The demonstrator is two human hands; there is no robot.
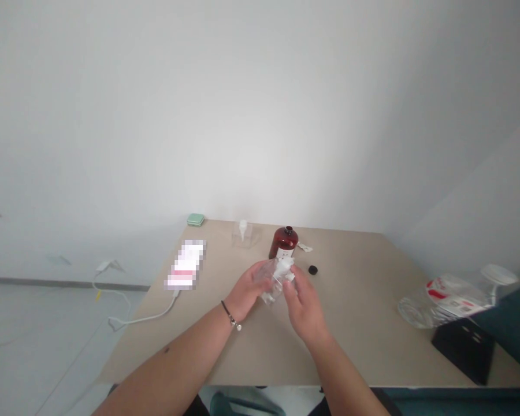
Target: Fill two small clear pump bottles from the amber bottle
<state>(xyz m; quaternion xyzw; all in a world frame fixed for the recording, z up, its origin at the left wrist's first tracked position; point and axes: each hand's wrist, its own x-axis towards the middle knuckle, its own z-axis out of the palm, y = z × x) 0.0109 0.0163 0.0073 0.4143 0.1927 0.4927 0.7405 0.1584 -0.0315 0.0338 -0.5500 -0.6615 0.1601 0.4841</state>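
My left hand point(246, 290) wraps the clear plastic container point(269, 283), its long axis tilting toward my right hand point(304, 309), whose fingers point(293, 286) press on its white top point(285, 267), just before the dark red bottle point(283, 244).

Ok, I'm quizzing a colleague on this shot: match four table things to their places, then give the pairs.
Things: 1 dark red bottle, 2 black round cap, 3 pale green case, 4 clear plastic container.
Places: A far left corner of the table, B between left hand and right hand, C upright beyond the hands, D lying right of the hands.
Pairs: 1-C, 2-D, 3-A, 4-B.
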